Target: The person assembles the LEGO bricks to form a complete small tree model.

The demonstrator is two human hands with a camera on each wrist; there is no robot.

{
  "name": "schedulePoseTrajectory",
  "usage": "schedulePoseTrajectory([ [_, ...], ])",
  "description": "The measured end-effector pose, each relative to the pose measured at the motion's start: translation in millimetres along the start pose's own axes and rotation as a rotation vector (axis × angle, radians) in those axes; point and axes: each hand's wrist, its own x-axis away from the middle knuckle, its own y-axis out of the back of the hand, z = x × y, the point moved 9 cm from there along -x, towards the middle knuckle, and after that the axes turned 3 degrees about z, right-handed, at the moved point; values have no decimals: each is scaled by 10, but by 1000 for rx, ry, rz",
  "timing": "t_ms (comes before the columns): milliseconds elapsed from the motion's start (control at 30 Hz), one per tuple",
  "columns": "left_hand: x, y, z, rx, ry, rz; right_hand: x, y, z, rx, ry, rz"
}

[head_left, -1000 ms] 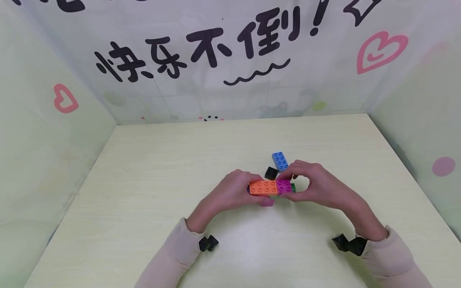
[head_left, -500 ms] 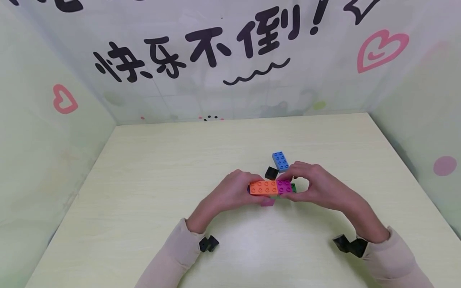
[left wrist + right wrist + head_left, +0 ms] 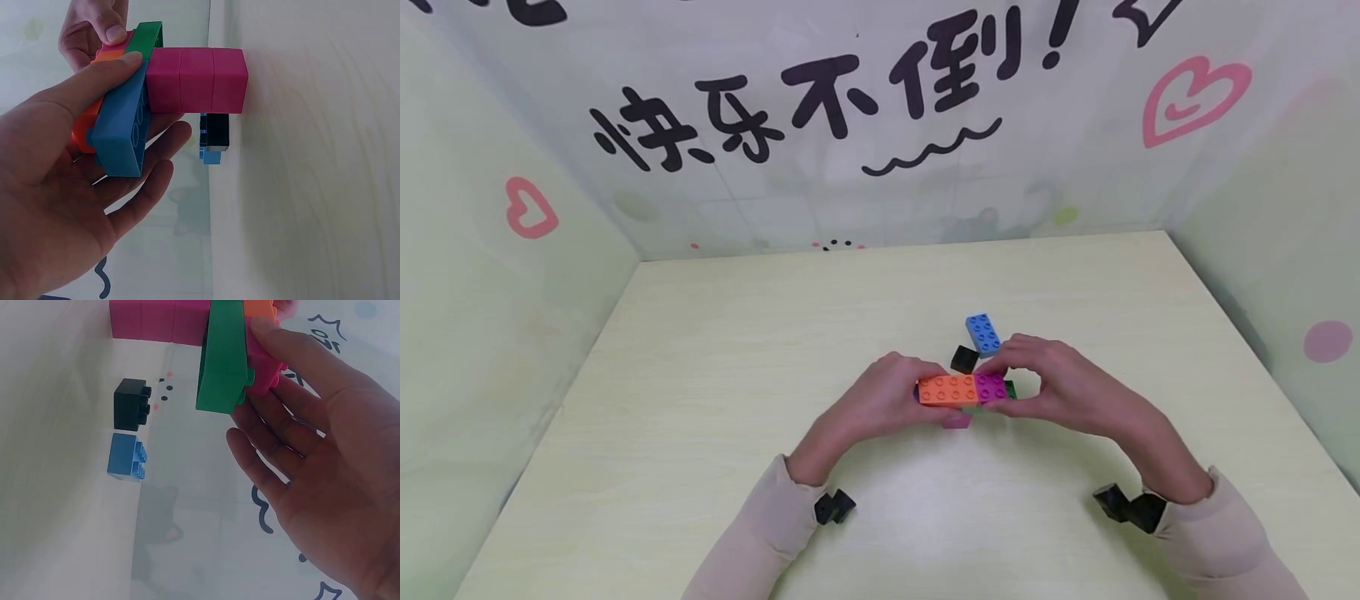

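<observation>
Both hands hold a built-up toy brick model above the middle of the table. On its top layer, an orange brick (image 3: 949, 391) sits end to end with a magenta brick (image 3: 992, 389). Beneath them are a blue brick (image 3: 120, 128) and a green brick (image 3: 224, 362), carried by a column of pink bricks (image 3: 197, 80) standing on the table. The left hand (image 3: 887, 398) pinches the orange brick, its thumb also lying against the blue one. With thumb and fingers, the right hand (image 3: 1067, 390) pinches the magenta brick beside the green one. Fingertips behind the model are partly hidden.
Just behind the model, a loose black brick (image 3: 965, 359) and a light blue brick (image 3: 983, 335) lie on the pale wooden table (image 3: 760, 333). A printed backdrop (image 3: 850, 200) rises at the table's far edge, with further printed panels left and right.
The head view shifts very slightly. Both hands keep their hold, and the bricks stay where they were.
</observation>
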Motion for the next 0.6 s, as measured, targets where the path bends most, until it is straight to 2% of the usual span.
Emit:
schedulePoseTrajectory([
  [200,15,8,17,22,13,-5,-20,3,13,35,-26,8],
  [400,15,-3,37,38,2,-8,-25,-23,-6,6,-39,21],
  [600,6,2,27,-4,-22,-22,-21,-18,-4,-20,-30,17],
])
